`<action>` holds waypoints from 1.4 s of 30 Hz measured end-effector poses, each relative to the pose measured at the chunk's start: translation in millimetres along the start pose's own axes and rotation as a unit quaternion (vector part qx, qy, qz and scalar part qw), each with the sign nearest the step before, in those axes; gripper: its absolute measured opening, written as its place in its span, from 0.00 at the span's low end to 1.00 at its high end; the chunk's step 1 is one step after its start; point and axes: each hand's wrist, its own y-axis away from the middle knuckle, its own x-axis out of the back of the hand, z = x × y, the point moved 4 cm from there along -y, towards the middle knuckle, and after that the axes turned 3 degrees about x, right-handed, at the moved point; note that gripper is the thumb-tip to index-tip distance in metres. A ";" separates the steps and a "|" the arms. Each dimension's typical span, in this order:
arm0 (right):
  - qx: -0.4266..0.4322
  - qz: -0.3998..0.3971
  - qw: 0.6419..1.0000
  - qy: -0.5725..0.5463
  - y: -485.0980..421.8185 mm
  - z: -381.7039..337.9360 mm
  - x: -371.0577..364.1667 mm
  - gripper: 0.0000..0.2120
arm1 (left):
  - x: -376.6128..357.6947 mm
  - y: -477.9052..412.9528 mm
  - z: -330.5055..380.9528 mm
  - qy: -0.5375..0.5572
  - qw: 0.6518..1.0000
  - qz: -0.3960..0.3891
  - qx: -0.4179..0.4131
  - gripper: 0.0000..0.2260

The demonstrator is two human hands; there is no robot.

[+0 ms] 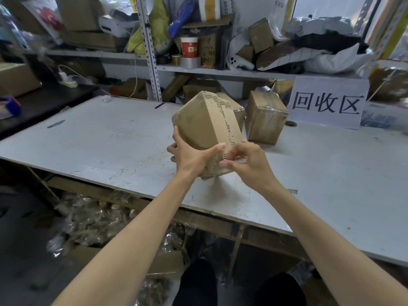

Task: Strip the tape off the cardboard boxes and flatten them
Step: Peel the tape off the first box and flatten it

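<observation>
A brown cardboard box (205, 124) is held tilted above the white table (99, 138), one corner pointing down. Torn strips along its right edge show bare corrugation. My left hand (189, 155) grips the box's lower left side, thumb across the front face. My right hand (245, 160) pinches at the torn edge near the box's lower right corner, where a bit of clear tape seems to sit between thumb and fingers. Behind it stand two more taped boxes, one close behind (236, 109) and one to the right (265, 117).
A white sign with large black characters (329, 102) leans at the back right of the table. Cluttered shelves (220, 71) with boxes, bags, tape rolls and a paper cup rise behind. Crumpled tape scraps (92, 219) lie on the floor below the table's front edge.
</observation>
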 end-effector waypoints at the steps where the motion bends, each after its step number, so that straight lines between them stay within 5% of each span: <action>1: 0.008 -0.008 1.000 0.002 0.1 0.1 -1.0 0.09 | -0.5 -0.4 0.3 0.006 1.000 -0.001 0.001 0.61; 11: 0.192 -0.011 0.970 0.151 4.9 -11.7 2.1 0.08 | -9.8 -3.9 6.4 0.006 0.996 -0.014 0.086 0.61; 15: 0.221 -0.022 0.958 0.179 11.1 -7.9 13.4 0.09 | 2.4 -15.3 1.7 0.090 0.984 0.024 0.152 0.55; 21: 0.085 0.097 0.985 0.115 -2.0 9.9 43.1 0.09 | 13.6 -13.3 0.2 0.128 0.982 -0.050 0.130 0.57; 27: 0.010 0.101 0.994 0.036 -2.2 14.7 23.3 0.13 | 4.8 -18.7 9.2 0.099 0.990 -0.084 0.053 0.27; 34: -0.059 0.108 0.992 -0.017 -8.7 13.7 11.4 0.14 | -2.3 -20.3 19.2 -0.032 0.997 -0.071 0.030 0.49; 39: -0.120 0.153 0.979 -0.068 -5.3 36.2 43.2 0.13 | 15.4 -30.5 6.6 0.012 0.995 -0.086 0.054 0.40; 42: -0.085 0.168 0.982 -0.024 -6.1 34.3 47.9 0.13 | 12.8 -29.4 8.7 -0.001 0.994 -0.103 0.034 0.38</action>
